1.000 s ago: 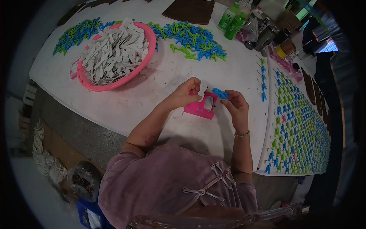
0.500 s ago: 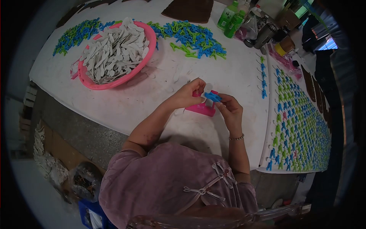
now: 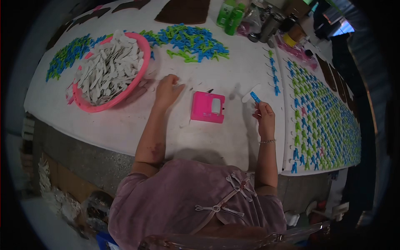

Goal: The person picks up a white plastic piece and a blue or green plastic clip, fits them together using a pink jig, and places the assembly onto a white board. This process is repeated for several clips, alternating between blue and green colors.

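My right hand (image 3: 266, 116) pinches a blue clothespin (image 3: 255, 97) by its near end, above the table right of centre. A white flat piece (image 3: 249, 95) sits at the clothespin's far end. My left hand (image 3: 166, 93) is over the table beside the pink basin (image 3: 146, 54), thumb and forefinger apart, with nothing visible in it. Between my hands stands a small pink block-like holder (image 3: 201, 106) with a whitish rounded part on its right side. The basin is heaped with white flat, rounded-end pieces (image 3: 110, 68).
Behind the basin lie piles of green and blue clothespins (image 3: 187, 41). A short column of clothespins (image 3: 273, 73) runs down the table's right side; beyond it are dense rows (image 3: 321, 121) on another surface. Green bottles (image 3: 230, 18) and dark containers stand at the back.
My hands have moved apart from the pink holder, left hand toward the basin, right hand rightward with the blue clothespin. The view has shifted slightly.
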Demonstrator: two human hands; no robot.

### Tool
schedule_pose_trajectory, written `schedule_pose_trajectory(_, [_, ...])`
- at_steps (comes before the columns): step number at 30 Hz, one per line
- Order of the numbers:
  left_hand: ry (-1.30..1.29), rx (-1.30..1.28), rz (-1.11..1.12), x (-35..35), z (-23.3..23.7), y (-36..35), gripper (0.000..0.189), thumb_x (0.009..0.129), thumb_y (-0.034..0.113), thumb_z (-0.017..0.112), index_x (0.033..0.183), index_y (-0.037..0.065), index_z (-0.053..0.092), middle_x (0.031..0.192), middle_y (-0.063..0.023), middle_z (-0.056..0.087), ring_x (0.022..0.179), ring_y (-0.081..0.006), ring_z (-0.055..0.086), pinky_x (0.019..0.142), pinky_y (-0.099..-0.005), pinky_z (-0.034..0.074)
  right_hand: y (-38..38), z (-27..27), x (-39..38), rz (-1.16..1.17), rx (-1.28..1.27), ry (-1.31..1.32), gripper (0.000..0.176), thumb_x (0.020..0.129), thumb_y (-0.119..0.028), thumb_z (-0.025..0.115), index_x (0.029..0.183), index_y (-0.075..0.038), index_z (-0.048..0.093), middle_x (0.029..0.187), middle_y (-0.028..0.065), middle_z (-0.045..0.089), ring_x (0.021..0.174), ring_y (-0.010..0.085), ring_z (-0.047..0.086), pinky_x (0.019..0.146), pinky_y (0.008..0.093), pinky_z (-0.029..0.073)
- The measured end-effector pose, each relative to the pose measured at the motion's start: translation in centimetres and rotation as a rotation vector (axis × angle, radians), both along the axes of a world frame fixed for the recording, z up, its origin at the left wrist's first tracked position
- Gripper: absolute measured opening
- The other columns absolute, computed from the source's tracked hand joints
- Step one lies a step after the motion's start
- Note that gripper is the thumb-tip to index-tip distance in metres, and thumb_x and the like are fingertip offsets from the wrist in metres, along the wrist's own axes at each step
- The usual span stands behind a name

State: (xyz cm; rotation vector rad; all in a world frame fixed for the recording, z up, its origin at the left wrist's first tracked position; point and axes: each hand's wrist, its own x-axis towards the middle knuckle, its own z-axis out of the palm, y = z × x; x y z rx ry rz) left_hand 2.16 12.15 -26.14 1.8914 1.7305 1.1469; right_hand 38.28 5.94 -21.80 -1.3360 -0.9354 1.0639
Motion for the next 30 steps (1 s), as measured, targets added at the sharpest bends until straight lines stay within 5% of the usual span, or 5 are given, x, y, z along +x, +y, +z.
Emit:
schedule_pose_trajectory(5, [0.260, 0.052, 0.072, 0.2, -0.6, -0.2, 0.036, 0.071, 0.025, 0.076, 0.095, 0.005, 0.058, 0.088, -0.0112, 0.061, 0.083, -0.0294, 0.059, 0.072, -0.0398, 0.047, -1.0, -3.4, 6.9, -0.193, -0.135, 0.233, 0.022, 0.096, -0.022, 0.054, 0.097, -0.002, 0.062, 0.075, 0.0040, 0.060, 0.063, 0.0119, 0.057, 0.059, 0.0282, 0.053])
schedule_pose_trajectory(10, [0.210, -0.037, 0.066, -0.3, -1.0, 0.3, 0.032, 0.072, 0.023, 0.074, 0.093, 0.006, 0.057, 0.087, -0.0105, 0.060, 0.081, -0.0287, 0.059, 0.070, -0.0394, 0.047, 0.4, -3.7, 10.2, -0.362, -0.192, 0.350, 0.021, 0.097, -0.017, 0.046, 0.097, 0.001, 0.059, 0.076, 0.0054, 0.061, 0.062, 0.0136, 0.059, 0.063, 0.0299, 0.058])
schedule_pose_trajectory(30, [0.208, -0.048, 0.093, -0.2, -0.6, 0.1, 0.022, 0.073, 0.020, 0.066, 0.090, 0.007, 0.058, 0.086, -0.0104, 0.060, 0.080, -0.0293, 0.060, 0.068, -0.0399, 0.048, 5.4, -4.8, 12.2, -0.357, -0.215, 0.511, 0.021, 0.096, -0.020, 0.052, 0.087, -0.002, 0.058, 0.073, 0.0069, 0.061, 0.058, 0.0149, 0.058, 0.060, 0.0317, 0.057])
